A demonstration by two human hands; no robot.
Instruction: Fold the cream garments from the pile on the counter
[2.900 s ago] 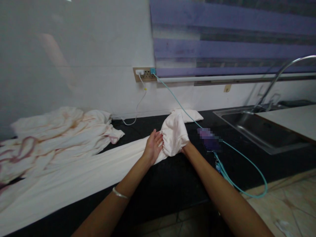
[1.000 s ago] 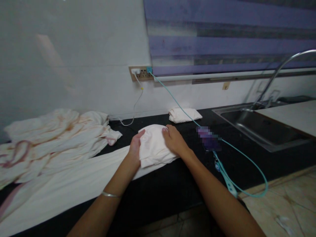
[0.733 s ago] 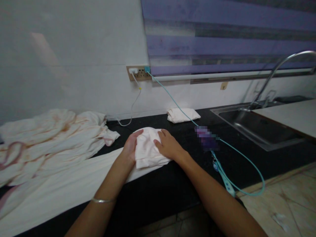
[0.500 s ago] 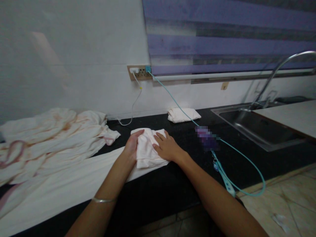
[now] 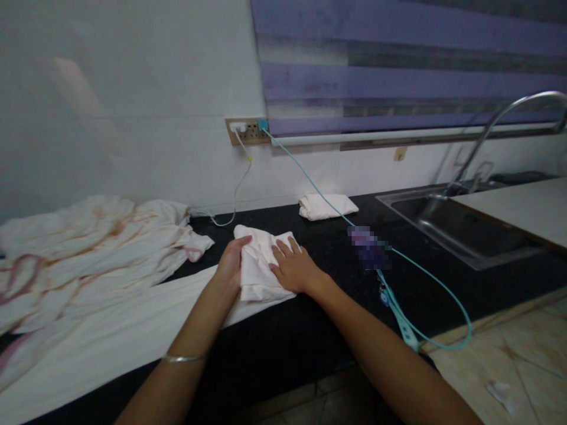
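Note:
Between my hands is a folded white cloth (image 5: 257,265), the folded end of a long strip of white cloth (image 5: 146,330) stretching to the lower left. My left hand (image 5: 231,264) grips its left edge, thumb on top and the other fingers hidden underneath. Spread flat on its right side is my right hand (image 5: 295,265), fingers apart and pressing on the fabric. A crumpled heap of white cloth (image 5: 101,248) with brownish stains and pink edging lies at the left.
A second folded white cloth (image 5: 328,206) rests by the wall. A phone-like object (image 5: 368,251), blurred out, lies right of my hands with a turquoise cable (image 5: 443,283) and strap. Farther right is a steel sink (image 5: 465,230) under a curved faucet (image 5: 491,124).
The folded cloth's far left corner has risen slightly, with my left hand still gripping that edge. My right hand has shifted slightly and stays flat on the cloth. The view has moved a little.

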